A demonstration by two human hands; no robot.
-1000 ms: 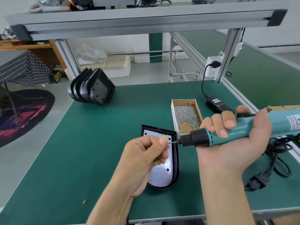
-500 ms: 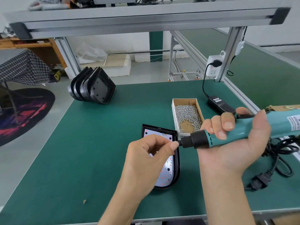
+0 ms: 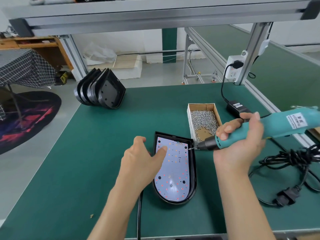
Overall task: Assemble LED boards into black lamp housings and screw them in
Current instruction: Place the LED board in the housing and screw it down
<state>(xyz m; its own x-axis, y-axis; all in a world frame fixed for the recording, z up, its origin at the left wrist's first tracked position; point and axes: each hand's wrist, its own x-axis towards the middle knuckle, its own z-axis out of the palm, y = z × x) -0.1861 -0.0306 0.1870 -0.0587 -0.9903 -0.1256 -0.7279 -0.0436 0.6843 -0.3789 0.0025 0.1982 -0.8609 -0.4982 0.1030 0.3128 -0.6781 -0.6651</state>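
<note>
The LED board (image 3: 173, 172) lies face up inside the black lamp housing (image 3: 193, 172) just below the centre of the frame, flat on the green bench mat (image 3: 103, 153), its squared end toward the top of the frame and its rounded end toward the bottom. That flat seating leaves the dark screw holes near the board's corners open from above.

The left hand (image 3: 140, 163) comes in from the lower middle, fingers straight and relaxed, one fingertip touching the board's upper left area, probably to keep board and housing from shifting while a screw goes in.

The right hand (image 3: 240, 144), centre right, is wrapped around the teal electric screwdriver (image 3: 270, 129), fingers curled over its barrel. The tool lies nearly level, its tip at the housing's upper right edge with a small screw (image 3: 190, 148) apparently on the bit; the hole at that corner looks like the target.

The cardboard box of screws (image 3: 204, 120) sits just above right of the housing, within easy reach of both hands. Spare housings (image 3: 102, 90) lean stacked at upper left, out of the working area. The power adapter (image 3: 236, 108) and coiled cable (image 3: 294, 158) stay to the right, behind the tool.
</note>
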